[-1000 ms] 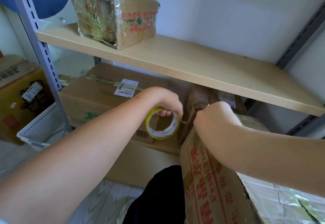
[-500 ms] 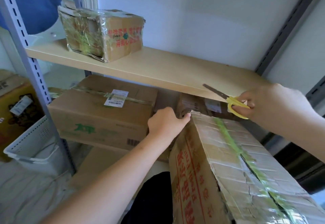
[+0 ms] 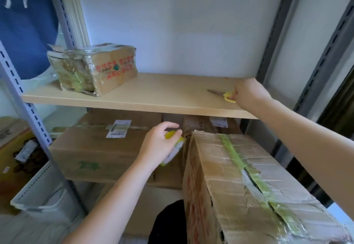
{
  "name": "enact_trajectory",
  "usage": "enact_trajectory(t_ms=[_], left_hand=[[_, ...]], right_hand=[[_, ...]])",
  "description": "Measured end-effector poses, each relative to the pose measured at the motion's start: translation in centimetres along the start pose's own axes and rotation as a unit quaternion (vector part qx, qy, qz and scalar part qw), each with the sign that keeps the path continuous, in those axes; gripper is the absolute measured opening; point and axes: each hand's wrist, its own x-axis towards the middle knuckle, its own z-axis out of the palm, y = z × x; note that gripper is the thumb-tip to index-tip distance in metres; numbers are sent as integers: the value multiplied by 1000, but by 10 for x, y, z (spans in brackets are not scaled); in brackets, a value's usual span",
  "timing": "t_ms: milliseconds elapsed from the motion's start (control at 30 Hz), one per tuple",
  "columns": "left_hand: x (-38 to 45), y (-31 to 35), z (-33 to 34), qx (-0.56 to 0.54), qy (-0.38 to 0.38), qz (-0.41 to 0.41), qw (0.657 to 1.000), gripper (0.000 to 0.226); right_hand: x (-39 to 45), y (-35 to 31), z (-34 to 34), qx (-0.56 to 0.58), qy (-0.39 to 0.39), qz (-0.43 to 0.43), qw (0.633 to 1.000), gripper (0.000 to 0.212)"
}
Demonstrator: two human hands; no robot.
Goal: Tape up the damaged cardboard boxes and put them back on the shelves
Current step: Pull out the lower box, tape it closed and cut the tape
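Observation:
A large crumpled cardboard box [image 3: 249, 182] with red print and a yellowish taped seam along its top fills the lower right, close to me. My left hand [image 3: 159, 146] grips a roll of yellow tape [image 3: 175, 145] just left of the box's far corner. My right hand [image 3: 249, 92] rests on the wooden shelf [image 3: 153, 94] at its right end and holds the yellow handle of a pair of scissors [image 3: 223, 94], whose blades lie on the board pointing left. A small box wrapped in tape [image 3: 95, 67] stands at the shelf's left end.
Below the shelf sits a big brown box [image 3: 99, 148] with a white label, with smaller boxes [image 3: 199, 125] behind. A white plastic basket [image 3: 42, 196] and a printed carton [image 3: 13, 152] stand at lower left. Grey slotted uprights [image 3: 277, 33] frame the shelf; a blue cloth [image 3: 24, 19] hangs upper left.
My right hand has carried the scissors up from the box and onto the shelf board. My left hand has come off the box corner with the tape roll. The view has tilted upward.

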Motion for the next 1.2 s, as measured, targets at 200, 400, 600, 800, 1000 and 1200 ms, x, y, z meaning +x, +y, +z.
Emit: enact_trajectory(t_ms=[200,400,600,800,1000,1200], left_hand=[[-20,23,-36,-190,-103,100,971,44],[-28,30,-32,-194,-75,131,969,56],[-27,28,-28,-175,-2,129,976,59],[-26,24,-28,-153,15,134,979,60],[-25,20,-27,-141,14,142,980,61],[-18,22,-21,-122,70,59,988,51]], right_hand=[[-35,-26,-8,36,176,-82,980,30],[-91,-75,-17,320,-94,-222,916,47],[-115,-87,-6,336,9,-214,917,22],[-120,-94,7,360,78,-193,910,13],[-109,-101,7,370,71,-185,908,10],[-101,-115,6,249,9,-238,939,26]])
